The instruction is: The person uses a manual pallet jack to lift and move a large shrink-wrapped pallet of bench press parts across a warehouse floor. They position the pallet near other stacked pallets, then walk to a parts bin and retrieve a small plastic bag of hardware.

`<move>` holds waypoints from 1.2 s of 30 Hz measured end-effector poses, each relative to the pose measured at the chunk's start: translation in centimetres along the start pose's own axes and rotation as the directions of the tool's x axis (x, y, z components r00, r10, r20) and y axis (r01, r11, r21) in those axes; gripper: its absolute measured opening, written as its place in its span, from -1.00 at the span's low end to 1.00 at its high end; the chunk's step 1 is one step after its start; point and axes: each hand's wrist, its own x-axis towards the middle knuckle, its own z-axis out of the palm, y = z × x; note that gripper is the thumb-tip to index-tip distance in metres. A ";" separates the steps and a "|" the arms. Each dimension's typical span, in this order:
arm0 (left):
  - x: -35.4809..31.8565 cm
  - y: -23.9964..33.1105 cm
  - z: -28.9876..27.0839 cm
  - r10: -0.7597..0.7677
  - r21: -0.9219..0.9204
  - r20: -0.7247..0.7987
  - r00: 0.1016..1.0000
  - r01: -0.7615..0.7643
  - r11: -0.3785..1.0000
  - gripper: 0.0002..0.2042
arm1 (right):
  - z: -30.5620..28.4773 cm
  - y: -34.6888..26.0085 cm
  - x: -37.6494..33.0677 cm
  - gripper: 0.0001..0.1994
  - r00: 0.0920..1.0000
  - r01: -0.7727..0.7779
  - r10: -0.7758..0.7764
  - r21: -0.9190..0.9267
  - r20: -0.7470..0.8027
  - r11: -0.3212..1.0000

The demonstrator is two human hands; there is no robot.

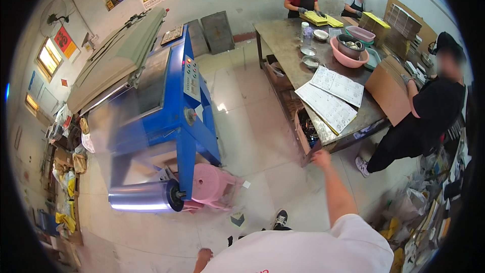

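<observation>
My right hand (321, 158) is stretched forward beside the near corner of the metal-topped work table (314, 73). Its fingers look loosely curled, and nothing shows in them; whether it touches the corner I cannot tell. Low by my body is my left hand (204, 254), small and partly cut off by my white shirt, its fingers hard to make out. Printed sheets (331, 105) lie on the table near its close end. To the left stands a blue machine (189, 136) with a button panel (191, 78) and a roll of clear film (144, 196) low at its front.
A pink stool (211, 184) stands under the machine's near end. Across the table a person in black (429, 106) handles a cardboard sheet (391, 88). Two people work at the far end by yellow stacks (316, 17). Bagged scraps (406, 207) line the right side.
</observation>
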 end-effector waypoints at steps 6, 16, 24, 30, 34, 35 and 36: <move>-7.5 1.6 7.5 -0.271 -0.713 0.352 0.896 0.444 0.542 -0.49 | 25.4 -0.4 -20.2 -0.73 0.607 0.642 -0.209 -0.319 0.767 0.697; -9.5 5.7 8.5 -0.162 -0.876 0.436 0.885 0.459 0.149 -0.44 | 16.1 7.4 -24.4 -0.73 0.655 0.626 0.135 -0.634 0.743 0.454; -13.9 3.0 13.6 -0.192 -0.889 0.452 0.871 0.420 -0.184 -0.40 | 11.7 7.6 -20.7 -0.79 0.633 0.766 0.202 -0.643 0.747 -0.024; -17.4 -6.1 8.7 -0.431 -0.955 0.273 0.860 0.188 -0.230 -0.41 | 31.0 -4.0 -24.5 -0.72 0.330 0.928 0.284 -0.364 0.900 0.078; -18.3 -16.2 3.4 -0.637 -0.943 0.102 0.764 -0.131 -0.307 -0.48 | 47.2 -9.6 -30.4 -0.66 0.090 0.988 0.342 -0.128 0.935 0.090; -18.8 -19.5 2.9 -0.667 -0.943 0.057 0.743 -0.180 -0.281 -0.48 | 51.5 -10.8 -32.9 -0.64 0.034 0.992 0.351 -0.073 0.936 0.100; -19.5 -22.6 2.9 -0.716 -0.941 -0.018 0.698 -0.255 -0.224 -0.49 | 55.6 -12.5 -35.6 -0.62 -0.101 0.986 0.362 0.045 0.927 0.160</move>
